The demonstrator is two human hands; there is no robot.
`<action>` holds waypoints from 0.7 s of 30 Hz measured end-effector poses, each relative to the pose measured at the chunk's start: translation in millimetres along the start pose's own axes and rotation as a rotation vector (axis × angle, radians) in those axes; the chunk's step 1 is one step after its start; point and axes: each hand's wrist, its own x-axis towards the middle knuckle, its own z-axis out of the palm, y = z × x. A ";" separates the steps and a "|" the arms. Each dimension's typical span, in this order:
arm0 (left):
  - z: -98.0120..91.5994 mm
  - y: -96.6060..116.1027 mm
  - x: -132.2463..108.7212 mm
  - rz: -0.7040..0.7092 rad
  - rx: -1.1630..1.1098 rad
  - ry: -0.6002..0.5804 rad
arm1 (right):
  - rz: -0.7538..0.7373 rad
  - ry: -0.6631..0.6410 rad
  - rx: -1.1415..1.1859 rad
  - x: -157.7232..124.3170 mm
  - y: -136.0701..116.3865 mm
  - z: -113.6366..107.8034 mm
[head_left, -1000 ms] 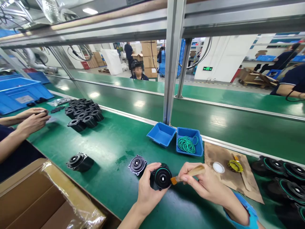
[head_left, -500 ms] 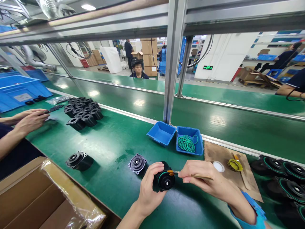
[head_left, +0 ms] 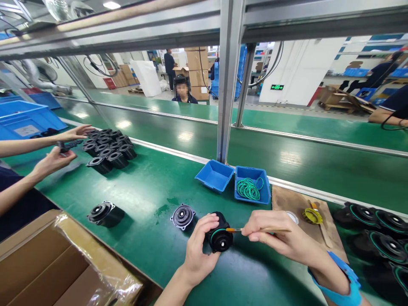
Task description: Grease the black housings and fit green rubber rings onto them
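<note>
My left hand (head_left: pixel 201 250) is wrapped round a black round housing (head_left: pixel 222 241), tilted so its top with a green ring faces me. Between the fingertips of my right hand (head_left: pixel 277 235) is a thin wooden brush (head_left: pixel 236 230); its orange tip touches the ring area at the upper right. Left of the held part, a similar housing (head_left: pixel 182 216) shows no green ring, and another (head_left: pixel 105 213) lies farther left. Yellow paste fills a small container (head_left: pixel 312 216) on brown cardboard (head_left: pixel 282 199), beside a white lid (head_left: pixel 292 217) partly behind my right hand.
Green rings lie in a blue bin (head_left: pixel 267 196) beside another blue bin (head_left: pixel 214 175). Several ringed housings (head_left: pixel 387 244) stand at right. At left, a co-worker's hands (head_left: pixel 52 161) are near clustered black parts (head_left: pixel 108 148). An open carton (head_left: pixel 35 259) occupies the lower left.
The brush and my right hand have shifted slightly right. At left, the co-worker's hands have moved apart, one reaching toward the clustered parts, the other holding a small dark piece.
</note>
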 end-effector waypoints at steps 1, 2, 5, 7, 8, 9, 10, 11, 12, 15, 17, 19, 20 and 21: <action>0.2 -0.3 -0.4 0.002 -0.002 -0.008 | -0.018 0.011 0.013 -0.5 0.8 0.9; 0.4 -0.5 -0.7 0.002 -0.005 -0.016 | -0.036 0.011 0.030 -1.0 2.3 2.3; 1.0 -0.7 -0.3 -0.004 -0.015 -0.032 | -0.061 -0.016 0.085 -0.8 8.4 7.9; 0.8 -0.3 0.5 -0.007 -0.017 -0.036 | -0.063 -0.015 0.110 0.6 11.8 10.8; 0.5 0.0 1.0 -0.009 -0.017 -0.032 | -0.062 -0.012 0.114 1.6 12.7 11.3; 0.1 0.3 1.4 -0.011 -0.017 -0.028 | -0.055 -0.013 0.112 2.4 13.0 11.1; -0.3 0.4 1.7 -0.012 -0.016 -0.023 | -0.040 -0.012 0.103 3.0 12.7 10.1; -0.7 0.5 1.9 -0.011 -0.015 -0.017 | -0.016 -0.014 0.089 3.2 11.9 8.5; -1.1 0.6 2.0 -0.011 -0.013 -0.013 | 0.010 -0.018 0.071 3.0 10.7 6.3; -1.8 0.8 2.2 -0.006 0.007 -0.016 | 0.072 -0.027 0.024 0.6 6.0 -0.1; -2.1 1.6 2.8 0.003 0.028 -0.029 | 0.088 0.003 0.027 -1.0 3.0 -1.1; -2.4 2.9 3.9 0.019 0.058 -0.040 | 0.125 0.071 0.040 -1.1 0.7 2.4; -2.6 3.6 4.5 0.025 0.078 -0.044 | 0.148 0.113 0.044 -0.4 -0.2 5.8; -2.7 4.4 5.0 0.031 0.102 -0.044 | 0.172 0.162 0.044 0.6 -0.8 10.1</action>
